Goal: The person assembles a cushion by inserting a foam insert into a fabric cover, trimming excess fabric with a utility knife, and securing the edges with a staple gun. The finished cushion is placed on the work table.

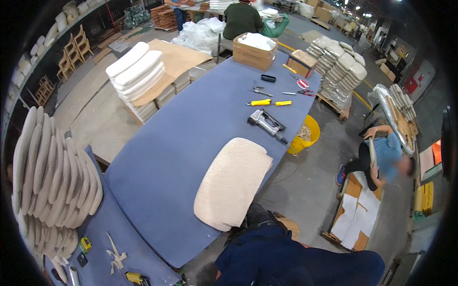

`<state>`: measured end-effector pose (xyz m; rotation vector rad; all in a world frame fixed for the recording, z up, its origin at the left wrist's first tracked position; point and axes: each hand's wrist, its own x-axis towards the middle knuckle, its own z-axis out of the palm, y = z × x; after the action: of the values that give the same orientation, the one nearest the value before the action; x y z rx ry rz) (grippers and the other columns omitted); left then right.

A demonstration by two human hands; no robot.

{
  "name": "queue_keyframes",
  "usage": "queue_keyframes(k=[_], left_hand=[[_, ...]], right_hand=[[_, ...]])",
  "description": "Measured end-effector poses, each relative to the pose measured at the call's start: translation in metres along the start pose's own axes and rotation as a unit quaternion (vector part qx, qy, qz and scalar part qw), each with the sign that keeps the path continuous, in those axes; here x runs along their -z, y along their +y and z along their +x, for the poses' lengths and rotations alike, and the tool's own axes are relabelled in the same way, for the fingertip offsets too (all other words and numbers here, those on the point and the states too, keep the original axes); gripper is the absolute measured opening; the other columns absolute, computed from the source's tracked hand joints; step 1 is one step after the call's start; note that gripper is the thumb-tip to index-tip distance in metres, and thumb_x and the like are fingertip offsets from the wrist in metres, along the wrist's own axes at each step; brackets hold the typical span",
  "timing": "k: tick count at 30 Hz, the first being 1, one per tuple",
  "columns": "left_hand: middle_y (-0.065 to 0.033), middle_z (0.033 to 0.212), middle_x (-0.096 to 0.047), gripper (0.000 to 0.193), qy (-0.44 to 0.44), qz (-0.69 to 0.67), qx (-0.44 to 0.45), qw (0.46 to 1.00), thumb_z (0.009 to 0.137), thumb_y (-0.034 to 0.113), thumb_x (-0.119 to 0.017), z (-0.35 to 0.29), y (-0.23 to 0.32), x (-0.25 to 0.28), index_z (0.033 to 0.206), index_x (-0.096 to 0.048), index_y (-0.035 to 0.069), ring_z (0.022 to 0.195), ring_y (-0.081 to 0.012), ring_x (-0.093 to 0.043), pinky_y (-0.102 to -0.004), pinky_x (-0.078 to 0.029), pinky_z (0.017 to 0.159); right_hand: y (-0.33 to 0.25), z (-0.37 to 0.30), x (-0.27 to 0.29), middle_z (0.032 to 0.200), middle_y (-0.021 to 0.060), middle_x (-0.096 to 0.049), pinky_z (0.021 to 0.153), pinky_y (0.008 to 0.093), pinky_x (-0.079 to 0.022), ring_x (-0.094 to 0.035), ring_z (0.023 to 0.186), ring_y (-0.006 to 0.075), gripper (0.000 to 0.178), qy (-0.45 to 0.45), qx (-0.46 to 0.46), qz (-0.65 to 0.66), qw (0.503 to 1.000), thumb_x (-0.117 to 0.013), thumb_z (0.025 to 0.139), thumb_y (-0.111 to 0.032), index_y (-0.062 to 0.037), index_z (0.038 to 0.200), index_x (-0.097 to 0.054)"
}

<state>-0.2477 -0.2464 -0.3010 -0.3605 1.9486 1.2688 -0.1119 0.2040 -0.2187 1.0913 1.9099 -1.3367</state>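
Observation:
Neither of my hands shows; only my dark blue shirt and dark trousers come in at the lower edge, with small patches of bare skin beside the shirt. Right before my body a cream, textured cushion panel [234, 183] lies flat on the blue padded table [157, 167], its near end at the table's edge. Beyond it a silver staple gun [267, 123] rests on its side, a hose fitting at its end. Farther up lie yellow-handled cutters [260, 102], red-handled scissors [302, 83], pliers [305, 92] and a black case [268, 78].
Stacked cushions [57, 176] stand at the left, above a tape measure [85, 244] and fabric scraps [116, 255]. A cardboard box [255, 50] sits at the table's far end. A yellow bucket [305, 136] stands by its right edge. A co-worker [386, 155] bends over a cushion at the right.

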Motion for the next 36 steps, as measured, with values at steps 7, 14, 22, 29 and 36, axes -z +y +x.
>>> queue_keyframes(k=[7, 14, 22, 29, 36], left_hand=[[-0.0127, 0.095, -0.071, 0.047, 0.001, -0.012, 0.009, 1.0, 0.082, -0.001, -0.057, -0.007, 0.006, -0.021, 0.129, -0.06, 0.001, 0.076, -0.023, -0.063, -0.0346, -0.053, 0.074], [-0.0127, 0.097, -0.071, 0.048, -0.003, -0.014, 0.016, 1.0, 0.083, -0.001, -0.057, -0.04, 0.015, -0.048, 0.13, -0.059, 0.001, 0.077, -0.0229, -0.064, -0.0348, -0.053, 0.075], [-0.0128, 0.101, -0.071, 0.047, 0.075, -0.069, -0.073, 0.992, 0.086, 0.006, -0.06, -0.069, 0.093, -0.139, 0.133, -0.057, 0.001, 0.08, -0.0202, -0.064, -0.0342, -0.053, 0.076], [-0.0108, 0.099, -0.069, 0.051, 0.195, -0.328, 0.056, 0.923, 0.09, 0.01, -0.067, -0.075, 0.108, -0.292, 0.138, -0.053, 0.0, 0.085, -0.0133, -0.062, -0.0304, -0.053, 0.078], [-0.0083, 0.104, -0.071, 0.058, 0.232, -0.334, 0.056, 0.912, 0.085, 0.001, -0.07, -0.088, 0.174, -0.354, 0.141, -0.053, 0.002, 0.091, -0.0136, -0.063, -0.0301, -0.053, 0.084]], right_hand=[[0.014, -0.03, 0.017, 0.124, 0.0226, -0.067, 0.098, 0.0444, -0.048, -0.061, 0.118, 0.0395, 0.046, -0.01, -0.027, 0.001, 1.0, -0.063, 0.089, -0.031, -0.0012, 0.124, -0.065], [0.003, -0.043, 0.067, 0.127, 0.023, -0.066, 0.1, 0.044, -0.048, -0.061, 0.121, 0.0394, 0.048, -0.084, 0.041, -0.036, 0.995, -0.063, 0.088, -0.031, -0.0009, 0.126, -0.065], [-0.111, 0.091, 0.197, 0.096, 0.0158, -0.071, 0.08, 0.0393, -0.051, -0.064, 0.092, 0.0245, 0.037, -0.176, 0.129, -0.272, 0.937, -0.061, 0.09, -0.014, -0.0017, 0.124, -0.065], [-0.279, 0.159, 0.138, 0.107, 0.0182, -0.073, 0.086, 0.0359, -0.054, -0.071, 0.1, 0.0297, 0.043, -0.331, 0.316, -0.274, 0.846, -0.068, 0.096, -0.031, -0.0018, 0.127, -0.065], [-0.274, 0.206, 0.106, 0.123, 0.023, -0.064, 0.103, 0.0466, -0.048, -0.06, 0.12, 0.0392, 0.063, -0.471, 0.361, -0.506, 0.626, -0.068, 0.089, -0.055, -0.004, 0.127, -0.066]])
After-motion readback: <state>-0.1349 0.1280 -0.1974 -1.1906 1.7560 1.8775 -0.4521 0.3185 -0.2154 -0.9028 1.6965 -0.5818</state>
